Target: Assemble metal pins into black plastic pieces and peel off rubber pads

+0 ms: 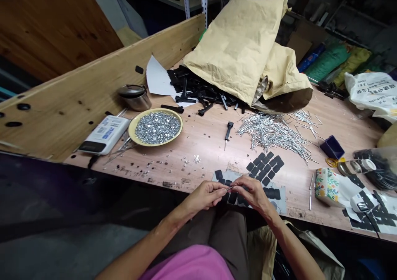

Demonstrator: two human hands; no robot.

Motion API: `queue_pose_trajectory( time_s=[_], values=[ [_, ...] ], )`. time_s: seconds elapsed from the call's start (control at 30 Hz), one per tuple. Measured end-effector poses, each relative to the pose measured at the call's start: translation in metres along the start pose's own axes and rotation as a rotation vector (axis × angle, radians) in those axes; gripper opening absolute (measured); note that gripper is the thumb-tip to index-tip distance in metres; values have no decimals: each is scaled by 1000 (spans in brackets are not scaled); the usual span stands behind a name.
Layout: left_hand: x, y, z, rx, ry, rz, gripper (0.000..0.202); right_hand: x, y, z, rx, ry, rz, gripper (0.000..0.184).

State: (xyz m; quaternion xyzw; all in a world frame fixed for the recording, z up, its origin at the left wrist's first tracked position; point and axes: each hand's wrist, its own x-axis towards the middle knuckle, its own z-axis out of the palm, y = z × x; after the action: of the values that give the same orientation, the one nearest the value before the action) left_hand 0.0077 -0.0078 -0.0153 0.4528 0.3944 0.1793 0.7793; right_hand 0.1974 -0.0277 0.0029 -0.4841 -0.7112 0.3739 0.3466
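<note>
My left hand (208, 195) and my right hand (252, 191) meet at the table's front edge, fingertips pinched together. Between them is a small, thin, dark piece (229, 188), mostly covered by the fingers. Just below and behind the hands lies a grey sheet (281, 205) bearing black rounded pads (273, 193). More black pads (262, 166) sit in rows beyond it. Farther back, a black plastic part with a thin metal pin (228, 132) lies alone. To its right spreads a heap of thin metal rods (273, 132).
Small metal nuts fill a yellow bowl (132, 136) at left, near a white scale-like box (107, 134) and a metal pot (136, 100). Loose nuts (197, 159) dot the table. Behind, a large paper bag (235, 48) rests by black plastic parts. At right stand a blue box (332, 147) and flowered box (327, 185).
</note>
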Motion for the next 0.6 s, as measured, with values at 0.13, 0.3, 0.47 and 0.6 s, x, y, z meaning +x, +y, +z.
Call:
queue_pose_trajectory(
  time_s=[0.13,0.3,0.47,0.6],
  values=[
    [0,-3,6,79,97,116,47,-4,-1,4,-12,94,40,24],
    [0,-4,13,334,329,419,29,-3,1,8,7,194,155,26],
    [1,-6,9,283,178,243,40,-2,-3,-2,49,69,110,28],
    [-2,-6,14,489,337,509,32,-1,0,-4,157,81,204,29]
  ],
)
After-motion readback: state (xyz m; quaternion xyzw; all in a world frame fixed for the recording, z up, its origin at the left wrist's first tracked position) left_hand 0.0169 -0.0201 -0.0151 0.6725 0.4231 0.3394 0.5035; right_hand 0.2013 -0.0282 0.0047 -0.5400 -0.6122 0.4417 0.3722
